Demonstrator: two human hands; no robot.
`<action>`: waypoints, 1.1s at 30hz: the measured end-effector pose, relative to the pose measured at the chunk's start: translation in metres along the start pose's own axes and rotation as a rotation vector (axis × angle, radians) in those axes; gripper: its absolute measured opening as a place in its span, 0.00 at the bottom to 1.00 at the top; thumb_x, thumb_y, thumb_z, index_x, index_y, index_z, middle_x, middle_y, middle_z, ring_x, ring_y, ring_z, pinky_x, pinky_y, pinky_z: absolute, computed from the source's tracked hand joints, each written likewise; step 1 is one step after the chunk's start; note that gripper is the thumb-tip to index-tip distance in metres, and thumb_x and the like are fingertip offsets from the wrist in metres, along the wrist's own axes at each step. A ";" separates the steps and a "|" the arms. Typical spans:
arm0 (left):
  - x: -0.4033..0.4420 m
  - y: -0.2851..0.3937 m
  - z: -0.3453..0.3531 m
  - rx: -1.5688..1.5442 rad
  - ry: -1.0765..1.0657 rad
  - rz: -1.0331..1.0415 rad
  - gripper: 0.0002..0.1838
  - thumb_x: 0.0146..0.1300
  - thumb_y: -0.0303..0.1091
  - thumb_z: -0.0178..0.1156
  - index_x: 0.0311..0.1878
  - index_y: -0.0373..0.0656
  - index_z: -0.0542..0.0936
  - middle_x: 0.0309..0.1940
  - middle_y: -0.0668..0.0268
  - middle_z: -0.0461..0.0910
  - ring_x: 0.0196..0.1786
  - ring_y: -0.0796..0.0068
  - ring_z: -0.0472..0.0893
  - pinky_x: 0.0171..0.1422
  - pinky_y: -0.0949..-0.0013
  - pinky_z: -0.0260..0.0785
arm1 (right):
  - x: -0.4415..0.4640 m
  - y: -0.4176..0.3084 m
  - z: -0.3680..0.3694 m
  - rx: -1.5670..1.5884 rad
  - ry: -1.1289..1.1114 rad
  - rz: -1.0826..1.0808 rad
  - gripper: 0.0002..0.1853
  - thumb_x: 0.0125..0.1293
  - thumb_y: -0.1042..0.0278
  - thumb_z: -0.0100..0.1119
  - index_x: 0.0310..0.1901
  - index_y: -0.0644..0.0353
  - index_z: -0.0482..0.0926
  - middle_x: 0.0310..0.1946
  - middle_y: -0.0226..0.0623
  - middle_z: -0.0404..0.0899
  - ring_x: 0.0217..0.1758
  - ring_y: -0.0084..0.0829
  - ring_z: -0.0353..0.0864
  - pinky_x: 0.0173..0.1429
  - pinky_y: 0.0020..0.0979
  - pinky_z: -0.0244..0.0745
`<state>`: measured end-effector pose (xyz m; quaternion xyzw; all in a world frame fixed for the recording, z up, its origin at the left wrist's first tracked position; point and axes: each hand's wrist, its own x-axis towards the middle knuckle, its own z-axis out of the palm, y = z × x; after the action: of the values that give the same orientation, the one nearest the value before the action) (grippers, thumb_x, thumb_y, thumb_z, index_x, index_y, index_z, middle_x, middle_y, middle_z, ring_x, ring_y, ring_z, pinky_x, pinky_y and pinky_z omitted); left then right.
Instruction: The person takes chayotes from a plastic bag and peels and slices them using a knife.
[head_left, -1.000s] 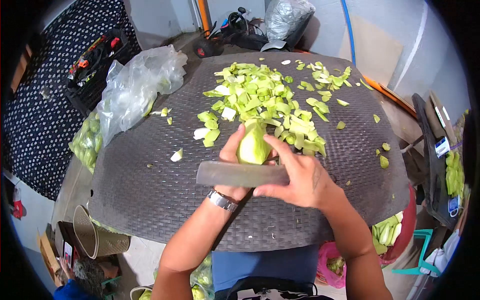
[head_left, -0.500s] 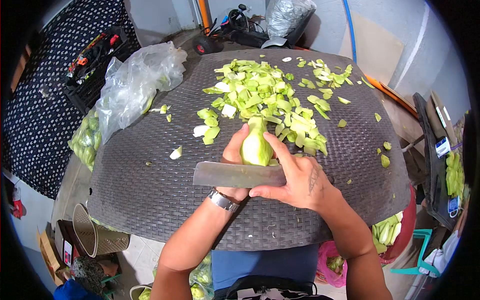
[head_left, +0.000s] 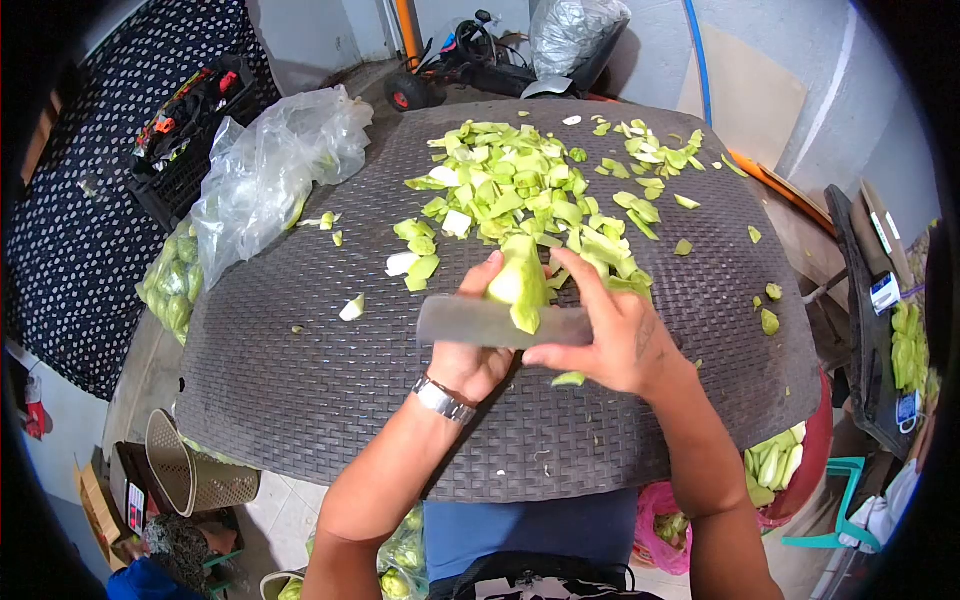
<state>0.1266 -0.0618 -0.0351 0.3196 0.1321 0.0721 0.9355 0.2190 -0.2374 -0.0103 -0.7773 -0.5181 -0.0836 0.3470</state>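
Observation:
A pale green chayote (head_left: 520,268) is held over the dark woven table (head_left: 330,400) by my left hand (head_left: 470,365), whose fingers are partly hidden behind it and the blade. My right hand (head_left: 620,340) grips a wide-bladed knife (head_left: 465,322) whose blade lies level across the near end of the chayote. A strip of peel (head_left: 525,318) hangs over the blade. Below the knife, another piece of peel (head_left: 568,379) is near my right wrist. Just beyond my hands lies a heap of green peelings (head_left: 510,180).
A clear plastic bag (head_left: 280,165) lies on the table's left side, above a bag of green vegetables (head_left: 175,285). A woven basket (head_left: 200,475) stands lower left. At right are a red basin (head_left: 810,470) and a teal stool (head_left: 850,500). A person's blue sleeve (head_left: 150,580) shows lower left.
The knife has moved slightly up and right against the chayote, which is now tilted. A peel strip now hangs over the blade, and another piece shows below my right hand.

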 end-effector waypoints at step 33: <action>-0.006 -0.009 0.018 -0.021 0.037 0.082 0.28 0.82 0.57 0.49 0.68 0.44 0.75 0.54 0.60 0.84 0.53 0.64 0.86 0.55 0.58 0.83 | 0.011 -0.009 -0.030 0.269 -0.237 0.452 0.51 0.64 0.40 0.75 0.75 0.71 0.63 0.38 0.60 0.87 0.44 0.54 0.92 0.50 0.44 0.84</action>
<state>0.1262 -0.0806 -0.0259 0.3135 0.1355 0.1178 0.9325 0.2231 -0.2458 0.0210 -0.8244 -0.3749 0.1569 0.3938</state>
